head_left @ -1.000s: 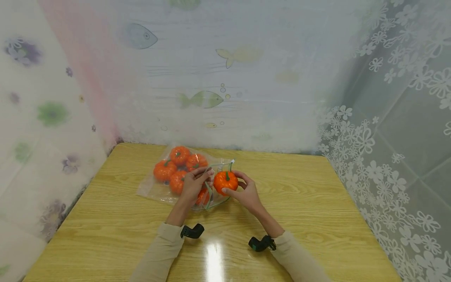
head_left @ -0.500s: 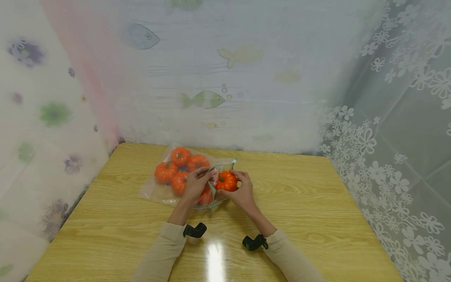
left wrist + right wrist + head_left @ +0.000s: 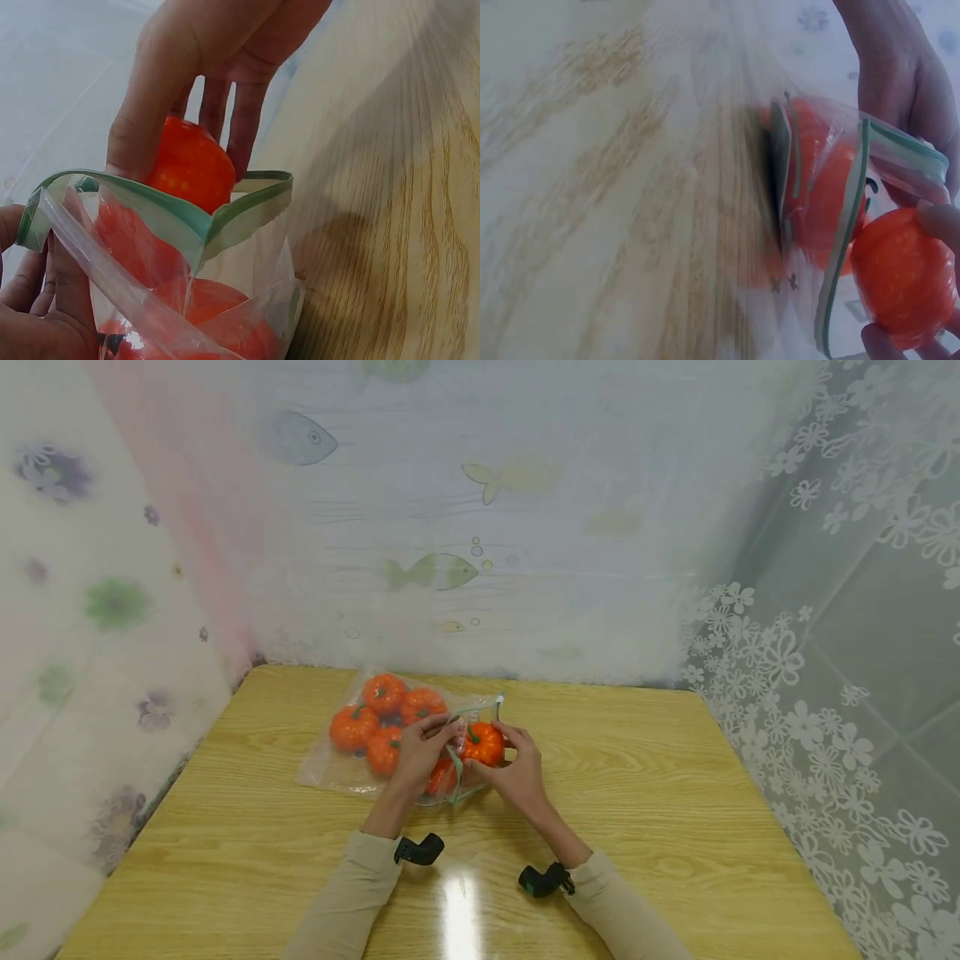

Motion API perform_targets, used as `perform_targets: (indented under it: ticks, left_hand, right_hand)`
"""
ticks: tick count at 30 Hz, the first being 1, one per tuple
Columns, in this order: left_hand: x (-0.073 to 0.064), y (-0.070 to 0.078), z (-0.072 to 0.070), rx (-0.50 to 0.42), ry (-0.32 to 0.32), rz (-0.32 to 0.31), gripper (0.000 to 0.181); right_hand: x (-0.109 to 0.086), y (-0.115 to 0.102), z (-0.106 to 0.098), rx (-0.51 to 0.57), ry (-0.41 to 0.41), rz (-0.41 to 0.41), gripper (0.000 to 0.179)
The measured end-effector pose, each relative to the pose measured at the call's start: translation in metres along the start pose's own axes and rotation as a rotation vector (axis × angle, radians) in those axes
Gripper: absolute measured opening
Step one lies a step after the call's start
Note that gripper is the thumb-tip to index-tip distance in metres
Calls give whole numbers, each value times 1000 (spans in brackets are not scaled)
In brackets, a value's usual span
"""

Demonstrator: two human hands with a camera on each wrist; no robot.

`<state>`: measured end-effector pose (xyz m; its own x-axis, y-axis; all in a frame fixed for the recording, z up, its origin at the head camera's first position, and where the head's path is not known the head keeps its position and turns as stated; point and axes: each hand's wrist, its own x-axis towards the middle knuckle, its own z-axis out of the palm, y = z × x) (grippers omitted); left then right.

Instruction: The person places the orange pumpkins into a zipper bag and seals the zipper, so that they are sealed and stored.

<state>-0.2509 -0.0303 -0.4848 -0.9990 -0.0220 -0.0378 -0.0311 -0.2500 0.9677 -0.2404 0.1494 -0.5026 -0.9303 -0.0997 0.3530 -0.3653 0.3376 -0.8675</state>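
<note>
A clear zip bag with a green-edged mouth lies on the table, its mouth facing right. Several small orange toy pumpkins with green stems sit inside it. My left hand pinches the bag's edge at the mouth, as the left wrist view also shows. With thumb and fingers my right hand grips another pumpkin right at the opening. In the left wrist view this pumpkin is partly below the green rim. The right wrist view shows the held pumpkin beside the green zip strip.
The wooden table reaches around the bag on all sides. Behind it hangs a pale curtain with fish prints, and flowered sheeting stands along the right. Black wrist cameras sit on both forearms.
My right hand has moved slightly left, bringing the held pumpkin from outside the bag into its mouth. The left hand has kept its grip on the bag's edge.
</note>
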Motion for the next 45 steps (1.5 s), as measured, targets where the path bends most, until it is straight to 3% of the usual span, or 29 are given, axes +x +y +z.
perform_targets:
  ticks: [11, 17, 21, 45]
  left_hand:
    - [0, -1, 2, 24, 10, -15, 36]
    - [0, -1, 2, 50, 10, -19, 37]
    - [-2, 2, 3, 42, 4, -17, 38]
    - [1, 6, 4, 22, 12, -11, 34]
  right_hand:
    - [9, -1, 12, -14, 6, 94, 72]
    - [7, 1, 12, 49, -48, 131, 68]
    - [6, 2, 9, 92, -73, 119, 67]
    - [22, -4, 25, -30, -20, 81, 64]
